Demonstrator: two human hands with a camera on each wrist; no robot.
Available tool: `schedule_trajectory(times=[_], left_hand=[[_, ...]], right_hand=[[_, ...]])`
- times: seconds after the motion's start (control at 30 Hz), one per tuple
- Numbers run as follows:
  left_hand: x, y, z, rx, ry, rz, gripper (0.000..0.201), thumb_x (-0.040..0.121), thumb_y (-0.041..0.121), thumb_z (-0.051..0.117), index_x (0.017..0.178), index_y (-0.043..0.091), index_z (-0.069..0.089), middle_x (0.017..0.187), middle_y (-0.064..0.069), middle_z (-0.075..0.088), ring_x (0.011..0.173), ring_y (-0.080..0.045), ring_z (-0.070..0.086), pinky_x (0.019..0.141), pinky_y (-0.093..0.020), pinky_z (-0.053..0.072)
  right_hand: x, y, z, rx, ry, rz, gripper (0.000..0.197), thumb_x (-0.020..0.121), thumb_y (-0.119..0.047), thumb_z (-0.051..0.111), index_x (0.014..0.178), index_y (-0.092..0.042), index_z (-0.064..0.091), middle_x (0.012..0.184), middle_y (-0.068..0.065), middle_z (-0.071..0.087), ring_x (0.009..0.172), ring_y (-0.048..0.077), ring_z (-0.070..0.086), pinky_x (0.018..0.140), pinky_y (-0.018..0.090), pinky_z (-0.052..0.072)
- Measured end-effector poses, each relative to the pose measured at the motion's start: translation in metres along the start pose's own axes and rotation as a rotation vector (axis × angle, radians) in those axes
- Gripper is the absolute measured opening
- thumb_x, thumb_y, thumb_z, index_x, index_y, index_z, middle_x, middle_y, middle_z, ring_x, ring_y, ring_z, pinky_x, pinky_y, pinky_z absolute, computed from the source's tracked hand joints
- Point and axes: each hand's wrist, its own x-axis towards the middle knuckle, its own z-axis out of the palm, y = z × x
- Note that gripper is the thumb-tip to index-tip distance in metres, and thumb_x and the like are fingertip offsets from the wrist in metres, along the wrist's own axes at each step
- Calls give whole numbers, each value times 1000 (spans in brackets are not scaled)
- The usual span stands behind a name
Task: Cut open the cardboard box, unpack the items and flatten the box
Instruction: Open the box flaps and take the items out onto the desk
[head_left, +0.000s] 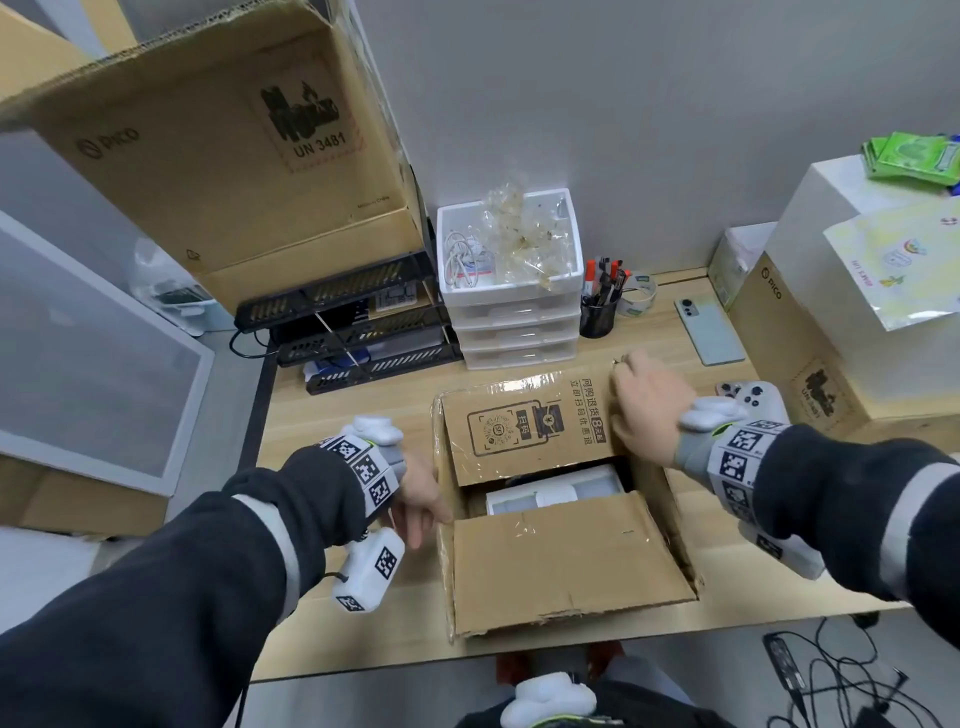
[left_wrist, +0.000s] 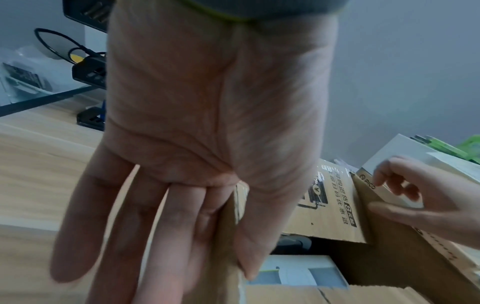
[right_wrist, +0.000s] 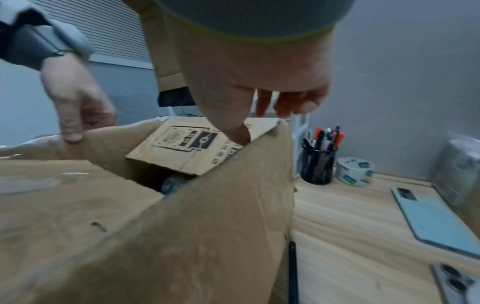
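On my feed a wooden desk (head_left: 311, 410) meets a grey wall. At the back stands a white drawer unit (head_left: 519, 322) with crumpled plastic and cables in its top tray. Just beside it are a black mesh pen cup (head_left: 598, 314) and a tape roll (head_left: 638, 296). A phone (head_left: 710, 330) lies face down nearby. A black tray rack (head_left: 363, 322) carries a large PICO carton (head_left: 234, 156). Farther right is what may be a white game controller (head_left: 753, 395).

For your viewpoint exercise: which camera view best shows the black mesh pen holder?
Right wrist: the black mesh pen holder is large, side-on. Head shows it small, from above; left wrist misses it.
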Motion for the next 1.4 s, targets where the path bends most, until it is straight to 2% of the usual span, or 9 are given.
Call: schedule_trajectory(times=[0.1,0.23,0.37,0.53,0.7,0.8,0.93,1.07,1.4], left_hand=[[-8,9,-2,216,192,16,38,94,37,66,103,0,72,79,-7,73,66,-19,64,68,-28,54],[-8,30,-13,356,555,184,28,90,31,65,66,16,59,62,3,56,54,-12,50,49,-22,40],[-1,39,-16,278,724,294,8,85,25,63,89,18,63,88,-3,61,76,-18,59,62,-29,48],[5,28,-17,149,912,252,53,73,23,74,118,12,48,118,-8,42,105,-24,45,89,-39,49],[-1,12,-26,-58,786,262,76,79,9,73,142,9,30,120,-11,49,101,-27,56,76,-29,44],[3,0,-33,-99,785,237,57,89,15,62,135,10,29,85,-2,49,73,-20,49,58,-29,42],[8,-4,-41,-108,833,227,24,95,22,52,112,9,43,83,-7,63,65,-23,54,53,-31,37],[-3,9,-41,-47,916,246,26,97,28,52,78,11,46,60,2,41,51,-14,39,46,-26,22],[7,6,-52,-179,846,339,25,99,27,58,116,9,65,104,-8,72,81,-21,59,70,-25,38]], right_hand=[[-6,-20,3,94,-263,-200,15,85,-30,54,92,-18,59,90,0,62,78,21,62,68,33,55],[-16,-48,20,54,-674,-280,27,90,-30,51,98,-14,71,94,5,71,85,24,66,74,30,55],[-20,-57,38,-71,-593,-302,23,91,-29,43,94,-19,63,90,3,65,85,28,62,75,30,49],[-40,-48,28,-55,-602,-398,32,94,-36,46,123,-23,48,123,3,54,104,28,59,84,38,49],[-58,-40,-16,-87,-273,-463,62,85,-37,48,145,-23,36,138,-3,47,120,23,52,97,38,43],[-48,-29,-39,37,-32,-509,66,77,-34,45,141,-17,46,137,2,53,119,24,55,93,39,50],[-14,-27,-56,90,34,-460,71,79,-25,56,147,-12,38,149,6,42,131,25,45,102,42,47],[9,-36,-51,138,91,-430,67,77,-22,56,142,-12,42,133,8,46,109,26,53,84,43,52],[20,-35,-45,211,67,-395,63,78,-19,56,140,-14,47,122,4,55,102,25,57,80,41,51]])
